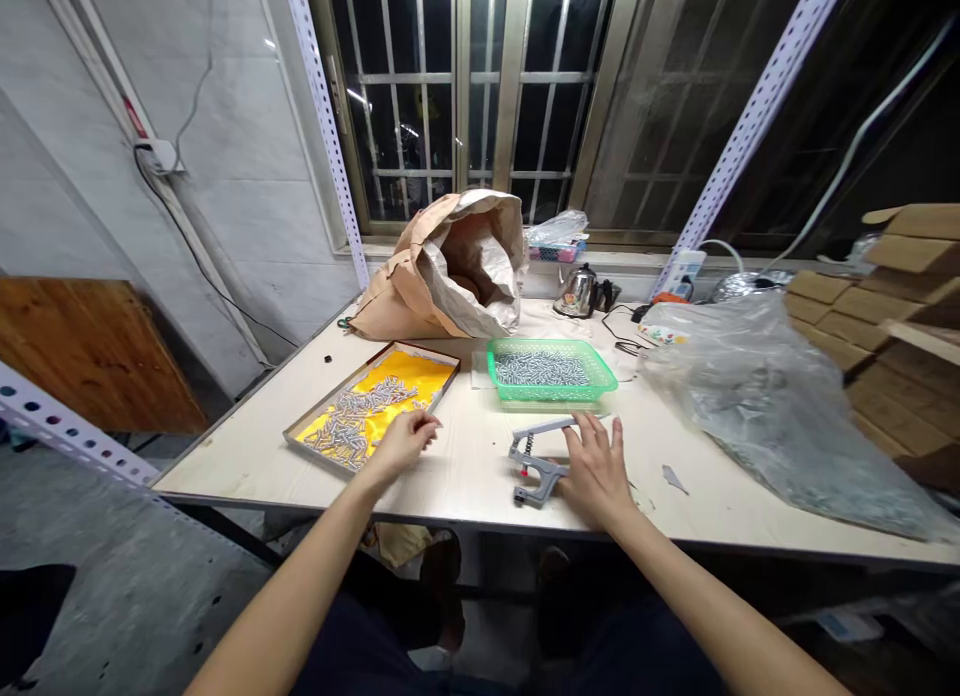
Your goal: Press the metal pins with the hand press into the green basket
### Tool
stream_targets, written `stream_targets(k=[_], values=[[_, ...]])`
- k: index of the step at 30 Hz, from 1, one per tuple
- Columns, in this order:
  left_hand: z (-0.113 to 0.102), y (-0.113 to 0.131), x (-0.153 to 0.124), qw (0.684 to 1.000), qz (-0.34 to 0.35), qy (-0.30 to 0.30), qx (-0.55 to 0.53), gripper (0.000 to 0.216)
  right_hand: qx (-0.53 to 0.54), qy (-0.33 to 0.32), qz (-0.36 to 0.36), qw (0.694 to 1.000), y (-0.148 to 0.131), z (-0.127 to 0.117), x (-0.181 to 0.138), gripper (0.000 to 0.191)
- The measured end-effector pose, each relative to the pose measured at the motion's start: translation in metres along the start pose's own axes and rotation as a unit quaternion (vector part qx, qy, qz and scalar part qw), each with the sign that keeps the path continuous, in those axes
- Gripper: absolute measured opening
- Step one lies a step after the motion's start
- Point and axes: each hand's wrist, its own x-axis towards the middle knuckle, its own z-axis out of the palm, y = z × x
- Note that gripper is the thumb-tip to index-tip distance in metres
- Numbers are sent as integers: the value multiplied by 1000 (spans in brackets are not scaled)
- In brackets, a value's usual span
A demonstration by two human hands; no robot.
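Observation:
My right hand [600, 468] is wrapped round the handles of grey snap-fastener-style pliers [536, 468], whose jaws point left and show a spring and a small red part. The pliers are held low over the table's front. Near the right edge of a shallow tray [451, 376] is my left hand [407, 440], its fingers pinched together; whatever they hold, if anything, is hidden. Yellow lining covers the tray's floor, with many small grey metal pieces [360, 411] heaped on it. Behind the pliers stands a green plastic basket [609, 384] filled with small silvery metal parts [541, 368].
A large paper sack [405, 291] lies at the back with its mouth open. To its right stands a metal kettle [576, 292]. A clear plastic bag of parts [780, 406] covers the table's right end, beside stacked cardboard boxes [892, 346]. A small grey scrap [673, 478] lies near the front.

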Motion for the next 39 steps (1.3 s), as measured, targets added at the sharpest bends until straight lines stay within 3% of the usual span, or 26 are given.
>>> stream_targets(k=[2,6,9,12,19,23,26,29,31,35,39], values=[[27,4,-5,1000,-3,-8,-12,19,-2,-8,-14,1000,-1,-3,6,44],[55,3,-15,983,65,-14,173,19,-7,-19,-28,999,0,-3,10,45],[60,1,-22,943,91,-70,311,24,-11,-26,-26,999,2,-2,9,47],[62,2,-23,913,108,-86,384,24,-14,-32,-23,999,2,-3,9,48],[71,15,-13,907,103,-113,392,34,-18,-37,-29,999,-2,-5,13,49],[71,16,-16,953,80,-69,284,32,-23,-32,-30,999,-3,-6,14,50],[78,11,-20,997,1,-72,42,13,-28,-26,-29,999,-5,-7,13,50],[93,9,-24,976,-80,-71,-188,9,-39,-27,-27,998,-8,-8,11,55],[104,12,-27,959,-102,-55,-258,16,-47,-32,-20,998,-12,-9,9,61],[119,23,-30,938,-136,-48,-315,22,-56,-42,9,997,-18,-11,7,67],[124,30,-30,944,-146,-44,-293,21,-64,-53,26,996,-22,-10,6,67]])
